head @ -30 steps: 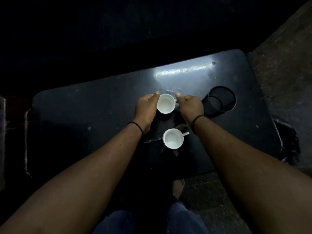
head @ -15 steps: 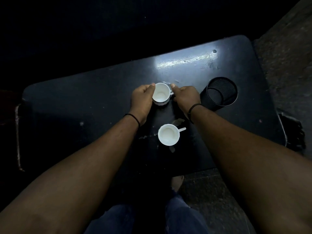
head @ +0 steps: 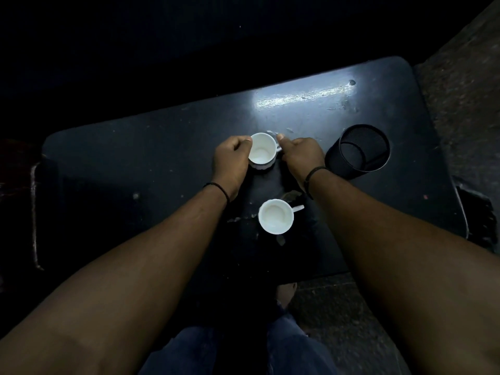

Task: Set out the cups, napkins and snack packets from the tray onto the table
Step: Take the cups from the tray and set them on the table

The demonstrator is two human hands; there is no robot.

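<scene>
Two empty white cups stand on a dark table (head: 135,163) in dim light. The far cup (head: 262,151) sits between my hands: my left hand (head: 231,161) curls against its left side, and my right hand (head: 300,155) grips its handle side. The near cup (head: 276,216) stands free closer to me, handle pointing right. A dark tray can barely be made out under the cups; its outline is lost in the gloom. No napkins or snack packets can be made out.
A black mesh pen holder (head: 357,150) stands just right of my right hand. A bright light patch (head: 303,97) reflects on the far table surface. The table's right edge (head: 460,212) borders a rough floor. My knees and one foot show below.
Both hands carried the far cup a little farther from me across the table. The near cup stayed where it was. The camera view shifted slightly.
</scene>
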